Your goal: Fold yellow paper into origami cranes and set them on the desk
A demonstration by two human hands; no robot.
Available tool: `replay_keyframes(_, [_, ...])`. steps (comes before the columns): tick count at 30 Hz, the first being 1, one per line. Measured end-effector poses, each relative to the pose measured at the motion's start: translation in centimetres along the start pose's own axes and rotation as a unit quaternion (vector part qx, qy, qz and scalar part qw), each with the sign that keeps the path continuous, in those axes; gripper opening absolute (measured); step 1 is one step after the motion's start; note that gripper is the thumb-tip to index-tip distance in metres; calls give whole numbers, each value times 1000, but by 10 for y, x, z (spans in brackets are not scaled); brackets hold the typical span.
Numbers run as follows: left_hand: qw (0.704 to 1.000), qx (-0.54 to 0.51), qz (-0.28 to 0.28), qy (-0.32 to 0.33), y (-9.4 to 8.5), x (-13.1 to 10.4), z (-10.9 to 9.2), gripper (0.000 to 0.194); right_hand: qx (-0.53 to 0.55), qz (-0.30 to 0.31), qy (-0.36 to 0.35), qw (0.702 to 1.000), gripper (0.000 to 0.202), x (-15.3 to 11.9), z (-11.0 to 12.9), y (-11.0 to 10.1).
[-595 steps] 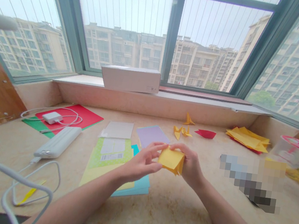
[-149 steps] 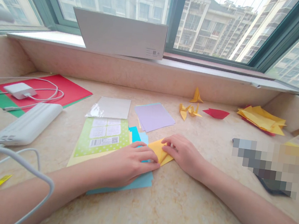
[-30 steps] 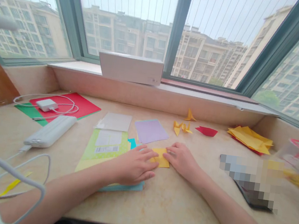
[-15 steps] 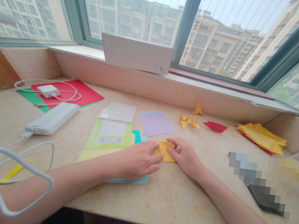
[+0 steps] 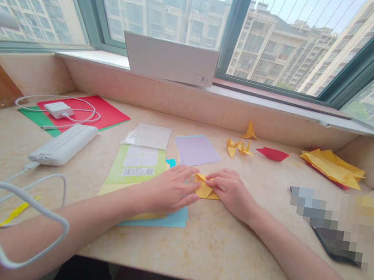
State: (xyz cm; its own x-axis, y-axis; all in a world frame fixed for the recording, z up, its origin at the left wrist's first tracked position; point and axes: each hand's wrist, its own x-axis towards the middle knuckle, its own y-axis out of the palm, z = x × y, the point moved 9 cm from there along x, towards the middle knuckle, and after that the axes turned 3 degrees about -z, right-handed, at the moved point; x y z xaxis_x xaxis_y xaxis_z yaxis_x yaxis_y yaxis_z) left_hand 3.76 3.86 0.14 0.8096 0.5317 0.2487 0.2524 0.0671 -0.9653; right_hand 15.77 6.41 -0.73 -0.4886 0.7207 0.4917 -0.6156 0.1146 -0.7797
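A small folded yellow paper [image 5: 205,190] lies on the table between my hands. My left hand [image 5: 177,188] rests over the paper stack, its fingertips touching the yellow paper's left edge. From the right, my right hand [image 5: 231,191] has its fingers pressed together on the top of the same paper. Beneath my left hand are light blue sheets [image 5: 168,220] and a green packet with a label [image 5: 134,165]. Behind my hands lies a pile of lilac paper [image 5: 197,150].
Folded yellow figures [image 5: 240,148] and a red folded piece [image 5: 272,154] stand behind my right hand. Yellow sheets [image 5: 332,167] and a phone [image 5: 328,234] are at the right. A power bank [image 5: 64,145], a looped cable [image 5: 18,264] and red paper [image 5: 107,112] are at the left.
My right hand's fingers have moved left over the yellow paper, where a raised triangular fold now shows. My left hand has shifted slightly left, and the view has tilted a little.
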Motion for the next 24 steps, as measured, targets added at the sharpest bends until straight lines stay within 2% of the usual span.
replay_keyframes(5, [999, -32, 15, 37, 4, 1, -2, 38, -30, 15, -22, 999, 17, -1, 0, 3])
replay_keyframes(12, [998, -33, 10, 54, 7, 1, 0, 38, -46, 65, -41, 996, 31, -6, 13, -11])
replay_keyframes(16, [998, -32, 2, 59, 4, 2, -2, 39, -53, 56, -32, 997, 18, -7, 13, -11])
replay_keyframes(24, [997, -55, 16, 55, 0, 2, -4, 43, -71, 46, -36, 996, 17, -6, 11, -4])
